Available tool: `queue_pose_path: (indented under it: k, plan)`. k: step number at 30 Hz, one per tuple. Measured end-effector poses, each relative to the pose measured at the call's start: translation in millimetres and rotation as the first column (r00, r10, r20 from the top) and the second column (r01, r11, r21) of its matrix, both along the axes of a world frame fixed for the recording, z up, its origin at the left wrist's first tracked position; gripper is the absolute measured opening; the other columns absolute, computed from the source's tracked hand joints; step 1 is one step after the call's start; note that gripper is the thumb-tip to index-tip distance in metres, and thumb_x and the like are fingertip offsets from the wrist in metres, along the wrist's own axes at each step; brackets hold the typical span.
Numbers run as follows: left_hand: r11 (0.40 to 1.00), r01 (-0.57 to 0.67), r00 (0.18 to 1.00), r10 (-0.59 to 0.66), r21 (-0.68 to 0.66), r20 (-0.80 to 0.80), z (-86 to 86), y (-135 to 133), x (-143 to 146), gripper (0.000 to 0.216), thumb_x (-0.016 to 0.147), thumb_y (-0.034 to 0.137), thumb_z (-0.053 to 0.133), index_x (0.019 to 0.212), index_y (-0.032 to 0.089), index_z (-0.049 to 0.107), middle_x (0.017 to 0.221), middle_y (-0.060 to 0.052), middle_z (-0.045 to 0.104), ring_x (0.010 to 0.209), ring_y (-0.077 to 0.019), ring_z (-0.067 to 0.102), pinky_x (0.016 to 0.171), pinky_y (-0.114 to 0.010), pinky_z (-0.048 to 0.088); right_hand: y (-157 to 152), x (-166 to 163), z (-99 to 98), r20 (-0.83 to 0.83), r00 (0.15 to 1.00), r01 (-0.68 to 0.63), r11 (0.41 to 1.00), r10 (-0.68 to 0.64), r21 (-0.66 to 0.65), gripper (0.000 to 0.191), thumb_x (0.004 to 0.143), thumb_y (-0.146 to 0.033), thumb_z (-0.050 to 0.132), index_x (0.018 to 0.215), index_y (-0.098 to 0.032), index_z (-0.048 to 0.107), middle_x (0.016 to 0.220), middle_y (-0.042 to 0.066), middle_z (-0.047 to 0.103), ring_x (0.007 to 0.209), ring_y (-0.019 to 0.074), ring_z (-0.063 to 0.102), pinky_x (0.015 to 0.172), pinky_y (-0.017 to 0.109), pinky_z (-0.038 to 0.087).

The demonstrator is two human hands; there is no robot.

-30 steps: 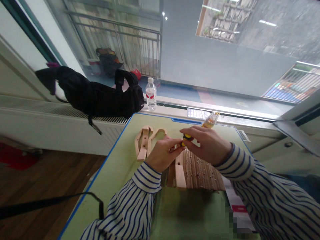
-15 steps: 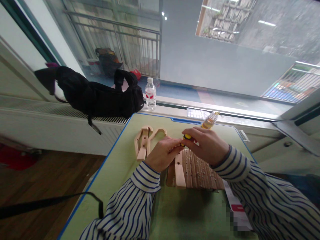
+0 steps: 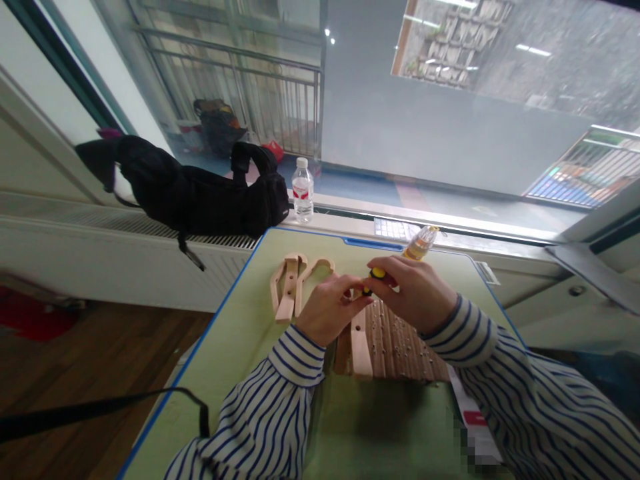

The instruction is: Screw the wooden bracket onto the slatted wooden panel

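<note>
My right hand is closed round the yellow-and-black handle of a short screwdriver, whose tip is hidden. Just left of it, my left hand has its thumb and fingers pinched at the lower end of the screwdriver; whether they also hold a screw cannot be seen. Beneath both hands is a brown ridged board, dotted with small holes or screws. A pale wooden hook piece with a hole lies along its left side, its upper part covered by my hands. More wooden hook pieces rest on the table to the left.
The green table has a blue edge. A clear bottle with yellow contents lies past my right hand. On the sill stand a water bottle and a black bag. Printed paper lies by my right forearm.
My left fingers have shifted slightly at the screwdriver's lower end, and more of the yellow handle top shows in my right hand. The board and wooden pieces lie as before.
</note>
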State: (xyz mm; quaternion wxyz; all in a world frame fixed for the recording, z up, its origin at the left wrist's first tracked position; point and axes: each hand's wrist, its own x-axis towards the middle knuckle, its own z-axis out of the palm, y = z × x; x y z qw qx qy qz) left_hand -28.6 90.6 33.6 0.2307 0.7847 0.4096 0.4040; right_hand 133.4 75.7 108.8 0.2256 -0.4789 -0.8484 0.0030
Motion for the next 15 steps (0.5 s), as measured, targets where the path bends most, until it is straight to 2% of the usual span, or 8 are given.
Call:
queue_pose_path:
  k: [6,10,15]
  plan:
    - [1.000,-0.005,1.000,0.005,0.023,-0.007,0.0,0.3,-1.0,0.017,0.075,0.028,0.066,0.090,0.021,0.064,0.068,0.003,0.057,0.060,-0.0104,0.054,0.055,-0.021,0.044,2.1,2.7,4.6,-0.002,0.995,-0.099,0.994,0.099,-0.040,0.036,0.083,-0.036,0.050,0.112,-0.016,0.055,0.093,0.006,0.063,0.072,0.0130,0.056,0.065,0.026,0.045]
    - [1.000,0.008,1.000,-0.008,0.009,-0.004,-1.7,0.8,-1.3,0.019,0.076,0.030,0.064,0.093,0.021,0.064,0.072,0.001,0.058,0.062,-0.0106,0.054,0.056,-0.022,0.045,1.9,4.7,6.3,-0.027,0.982,-0.186,0.981,0.185,-0.060,0.026,0.085,-0.026,0.045,0.105,-0.016,0.058,0.095,0.006,0.062,0.074,0.0114,0.057,0.068,0.024,0.045]
    - [0.999,0.039,0.999,-0.039,0.008,-0.015,-3.0,1.4,-2.1,0.021,0.079,0.032,0.061,0.097,0.021,0.064,0.073,0.001,0.058,0.064,-0.0111,0.055,0.057,-0.022,0.045,1.3,4.5,5.0,0.000,0.991,-0.130,0.991,0.130,-0.027,0.026,0.087,-0.030,0.045,0.102,-0.015,0.059,0.091,0.006,0.063,0.080,0.0137,0.058,0.073,0.026,0.044]
